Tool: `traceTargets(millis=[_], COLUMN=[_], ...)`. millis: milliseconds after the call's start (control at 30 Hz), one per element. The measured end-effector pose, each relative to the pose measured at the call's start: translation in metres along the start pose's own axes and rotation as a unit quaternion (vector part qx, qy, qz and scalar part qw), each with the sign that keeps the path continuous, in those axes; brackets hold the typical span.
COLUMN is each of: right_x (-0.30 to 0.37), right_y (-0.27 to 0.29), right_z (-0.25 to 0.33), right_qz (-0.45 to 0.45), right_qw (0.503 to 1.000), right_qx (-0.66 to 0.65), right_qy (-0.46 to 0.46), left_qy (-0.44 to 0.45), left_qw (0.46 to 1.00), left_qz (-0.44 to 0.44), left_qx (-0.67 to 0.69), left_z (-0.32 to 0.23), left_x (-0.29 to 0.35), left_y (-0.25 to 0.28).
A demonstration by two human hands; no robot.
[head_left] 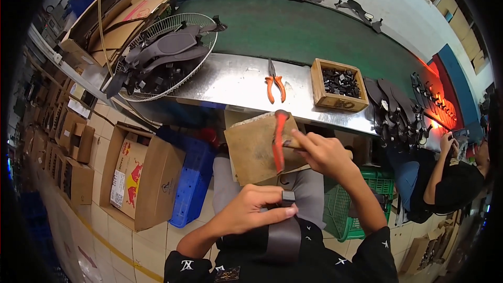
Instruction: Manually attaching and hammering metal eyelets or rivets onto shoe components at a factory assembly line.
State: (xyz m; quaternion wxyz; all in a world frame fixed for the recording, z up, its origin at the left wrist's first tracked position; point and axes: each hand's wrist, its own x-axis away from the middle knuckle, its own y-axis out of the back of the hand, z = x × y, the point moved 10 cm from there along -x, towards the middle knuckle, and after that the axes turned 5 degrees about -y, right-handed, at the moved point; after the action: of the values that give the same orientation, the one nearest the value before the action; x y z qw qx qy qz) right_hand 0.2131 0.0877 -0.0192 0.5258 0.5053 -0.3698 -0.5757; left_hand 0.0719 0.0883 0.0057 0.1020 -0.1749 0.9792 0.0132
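Observation:
My right hand (327, 154) is wrapped round the wooden handle of a hammer (279, 144), its red head raised over a worn brown board (246, 149) at my knees. Against my body, my left hand (251, 210) grips a dark shoe sole (284, 238) by its heel. The black square end of the heel (288, 197) faces up between thumb and fingers. Some of the sole is hidden by the hand. Beyond the board, orange-handled pliers (275, 85) lie on the metal bench edge (230, 81).
A wooden box (340, 102) of small black pieces stands right of the pliers. At left is a wire basket (212, 47) of heeled soles; more soles (390, 99) lie at right. A blue crate (194, 178) and green crate (340, 209) flank me. Another person (456, 183) sits at right.

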Motion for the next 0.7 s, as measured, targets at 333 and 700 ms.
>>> traceTargets(millis=[333, 700], right_x=[0.05, 0.067], right_y=[-0.027, -0.022], right_z=[0.068, 0.085], right_qz=[0.104, 0.054], right_qw=[0.656, 0.538], right_qx=[-0.745, -0.834], right_qy=[-0.057, -0.109], left_qy=[0.213, 0.249], left_qw=[0.962, 0.896], left_qz=[0.041, 0.12], left_qx=[0.167, 0.348], left_z=[0.033, 0.027], left_x=[0.026, 0.028], left_y=[-0.038, -0.088])
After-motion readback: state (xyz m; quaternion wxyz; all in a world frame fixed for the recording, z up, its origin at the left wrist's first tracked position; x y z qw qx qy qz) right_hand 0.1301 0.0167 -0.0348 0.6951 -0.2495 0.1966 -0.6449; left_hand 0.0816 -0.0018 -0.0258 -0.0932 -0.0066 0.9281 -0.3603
